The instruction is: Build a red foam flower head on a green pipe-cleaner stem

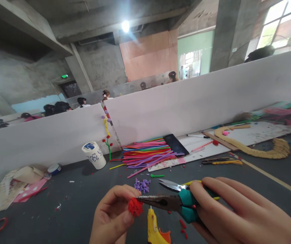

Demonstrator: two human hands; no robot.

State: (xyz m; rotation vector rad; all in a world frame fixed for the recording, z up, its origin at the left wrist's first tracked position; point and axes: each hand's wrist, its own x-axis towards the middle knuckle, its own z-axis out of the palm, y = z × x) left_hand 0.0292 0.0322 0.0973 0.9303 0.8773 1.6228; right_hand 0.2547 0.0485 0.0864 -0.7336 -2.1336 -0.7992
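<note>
Between the thumb and fingers of my left hand (113,215) is a small red flower-like ball (135,207). My right hand (234,211) is wrapped round the green handles of needle-nose pliers (163,202), whose tips touch the top of the red ball. Below the pliers lies a yellow glue gun (153,227), its nozzle pointing away from me. Scissors (172,185) with silver blades rest just behind the pliers, partly hidden by my right hand. A heap of short purple pieces (142,185) sits beyond my left fingertips. Several red bits (183,227) are scattered under the pliers.
Coloured pipe cleaners (147,154) lie heaped beside a black phone (175,144). A white cup (94,155) stands to their left. Toward the right are a yellow cutter (221,161) and a curved tan strip (257,150). White partition boards (186,105) cross the table's back; people sit beyond.
</note>
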